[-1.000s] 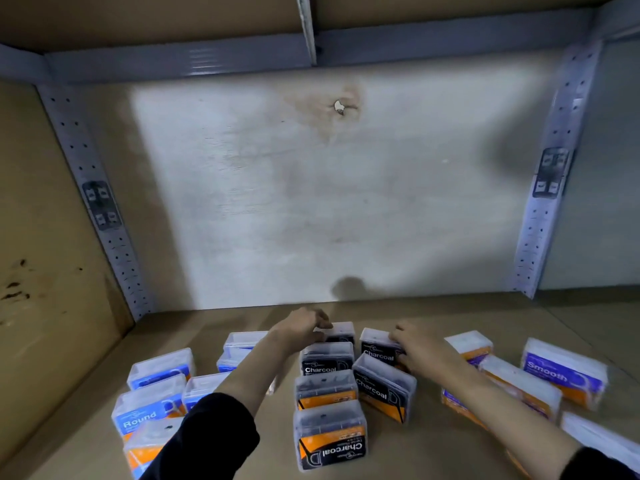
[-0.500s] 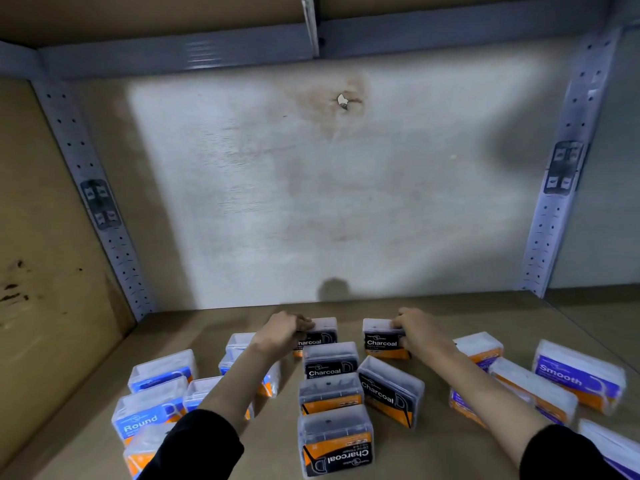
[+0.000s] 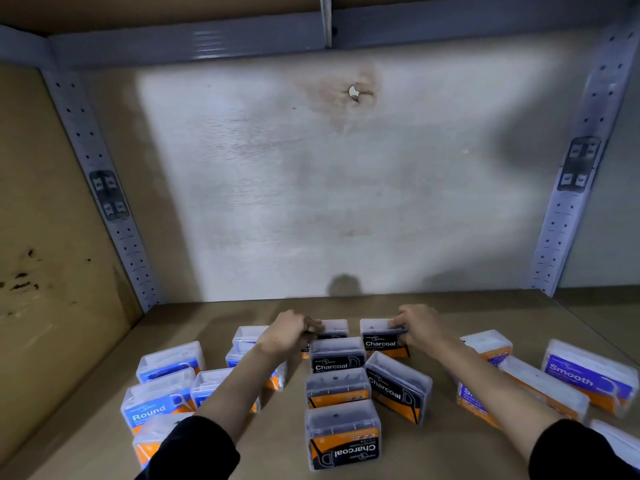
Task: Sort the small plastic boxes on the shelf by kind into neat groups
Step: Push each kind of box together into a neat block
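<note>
Brown shelf (image 3: 207,323) — left hand (image 3: 287,336) grips the left Charcoal box (image 3: 334,327), right hand (image 3: 420,327) the right Charcoal box (image 3: 379,337); both upright, long axes left-right, labels facing the person.

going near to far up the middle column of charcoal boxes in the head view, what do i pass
Clear plastic box with upside-down black-and-orange Charcoal label → clear box showing mostly orange → clear box with upright black Charcoal label → far clear box gripped by the left hand. The right hand grips a neighbouring Charcoal box.
</note>
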Action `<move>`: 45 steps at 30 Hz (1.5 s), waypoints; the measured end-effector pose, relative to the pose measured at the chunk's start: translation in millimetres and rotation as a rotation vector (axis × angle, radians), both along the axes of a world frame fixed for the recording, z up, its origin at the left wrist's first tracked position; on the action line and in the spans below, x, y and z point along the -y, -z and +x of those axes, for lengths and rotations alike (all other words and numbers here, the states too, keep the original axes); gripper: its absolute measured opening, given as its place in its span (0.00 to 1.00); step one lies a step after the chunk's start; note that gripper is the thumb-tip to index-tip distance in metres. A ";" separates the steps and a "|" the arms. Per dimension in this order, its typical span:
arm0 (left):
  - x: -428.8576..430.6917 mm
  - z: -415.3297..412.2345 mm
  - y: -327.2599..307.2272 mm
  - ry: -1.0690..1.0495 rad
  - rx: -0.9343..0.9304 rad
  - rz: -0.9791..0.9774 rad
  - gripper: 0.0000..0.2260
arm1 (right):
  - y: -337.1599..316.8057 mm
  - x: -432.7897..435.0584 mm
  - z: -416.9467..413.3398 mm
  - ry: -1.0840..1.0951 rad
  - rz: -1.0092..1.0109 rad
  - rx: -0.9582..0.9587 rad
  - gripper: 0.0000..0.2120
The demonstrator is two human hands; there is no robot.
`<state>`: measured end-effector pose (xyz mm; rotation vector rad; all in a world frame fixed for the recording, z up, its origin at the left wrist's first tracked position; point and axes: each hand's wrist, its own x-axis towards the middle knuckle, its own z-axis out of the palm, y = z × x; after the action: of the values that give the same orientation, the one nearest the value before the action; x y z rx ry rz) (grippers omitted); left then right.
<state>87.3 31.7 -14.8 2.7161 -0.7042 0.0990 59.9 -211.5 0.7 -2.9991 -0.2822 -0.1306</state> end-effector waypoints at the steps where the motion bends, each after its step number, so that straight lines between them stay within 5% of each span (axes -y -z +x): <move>1: 0.0 -0.5 -0.2 0.005 -0.002 -0.003 0.14 | 0.6 -0.8 -0.1 -0.008 0.013 -0.001 0.17; 27: 10.5 -28.1 -16.7 0.172 0.071 -0.009 0.11 | -16.6 -8.6 -49.8 -0.139 0.191 -0.006 0.11; 33: 17.5 -40.4 -8.4 0.204 0.029 0.150 0.15 | -6.7 -12.3 -84.6 -0.107 0.002 -0.197 0.23; 45: 12.7 -45.5 1.3 0.153 0.096 0.151 0.15 | 8.0 -11.5 -80.4 -0.077 0.055 -0.019 0.22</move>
<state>41.8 19.1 -16.1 2.8033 -0.9817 0.1460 -20.5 -200.0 -7.3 -2.9290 -0.3855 -0.1006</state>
